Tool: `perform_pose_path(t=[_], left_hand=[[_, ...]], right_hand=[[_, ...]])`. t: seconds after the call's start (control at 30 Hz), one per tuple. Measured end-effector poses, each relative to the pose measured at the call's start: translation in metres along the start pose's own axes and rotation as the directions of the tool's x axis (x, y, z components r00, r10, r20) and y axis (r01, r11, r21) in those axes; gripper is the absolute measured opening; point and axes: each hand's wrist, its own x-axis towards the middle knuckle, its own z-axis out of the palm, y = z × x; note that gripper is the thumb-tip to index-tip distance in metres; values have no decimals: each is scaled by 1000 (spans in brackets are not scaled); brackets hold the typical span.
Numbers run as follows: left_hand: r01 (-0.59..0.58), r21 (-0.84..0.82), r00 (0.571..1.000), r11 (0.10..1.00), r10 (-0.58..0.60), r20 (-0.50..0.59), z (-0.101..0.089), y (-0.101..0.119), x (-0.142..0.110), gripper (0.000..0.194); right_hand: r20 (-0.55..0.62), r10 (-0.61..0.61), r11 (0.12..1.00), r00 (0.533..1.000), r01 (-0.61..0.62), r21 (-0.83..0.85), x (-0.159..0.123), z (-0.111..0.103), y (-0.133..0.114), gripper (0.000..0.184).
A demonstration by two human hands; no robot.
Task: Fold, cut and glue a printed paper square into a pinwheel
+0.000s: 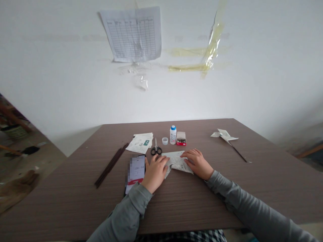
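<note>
A sheet of printed paper (176, 161), cut and partly folded with a pointed flap at its lower left, lies on the table between my hands. My left hand (155, 171) rests on the paper's left side, fingers stretched out and thumb apart. At the right side, my right hand (198, 163) touches the paper with its fingers extended; the fingertips' undersides are hidden. Just beyond my left hand lie black-handled scissors (156, 150), closed. A phone (136, 173) showing a timer lies beside my left wrist.
Behind the paper stand a white bottle with a blue cap (173, 135), a small clear cup (165, 140) and a red box of pins (181, 139). Left are paper sheets (140, 143) and dark sticks (111, 166). A paper pinwheel (224, 135) lies right.
</note>
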Motion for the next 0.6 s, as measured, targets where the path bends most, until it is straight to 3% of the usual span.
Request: perform_pose_path(t=[0.2, 0.3, 0.47, 0.6], left_hand=[[-10, -5, 1000, 1000, 10, -4, 2, 0, -1, 58], [-8, 9, 999, 1000, 9, -39, 1, 1, -1, 56], [10, 5, 998, 1000, -9, -59, -1, 2, 0, 54], [20, -5, 998, 1000, -20, -57, -3, 2, -1, 48]], right_hand=[[76, -33, 999, 997, 32, 15, -1, -1, 1, 61], [105, -49, 999, 993, 49, 0, -3, 1, -1, 55], [28, -42, 993, 999, 44, -113, -5, 4, 2, 39], [17, -57, 989, 998, 59, -137, -6, 4, -1, 44]])
